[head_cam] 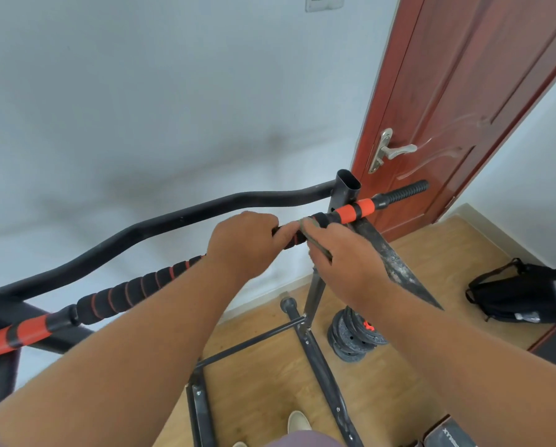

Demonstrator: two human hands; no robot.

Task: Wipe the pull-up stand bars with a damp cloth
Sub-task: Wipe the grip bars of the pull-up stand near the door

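Observation:
The pull-up bar (131,293) runs from lower left to upper right, wrapped in black foam with orange bands. A plain black curved rear bar (160,221) lies behind it. My left hand (244,243) grips the foam bar near its right end, fingers curled over the top. My right hand (344,259) is just to the right of it and holds a thin grey-green cloth (317,241) pressed against the bar. Most of the cloth is hidden under my fingers.
The stand's upright post (346,188) stands beside a red-brown door (463,91) with a metal handle (396,151). On the wooden floor lie the stand's base rails (322,366), a stack of weight plates (354,337) and a black bag (525,291). A white wall is behind.

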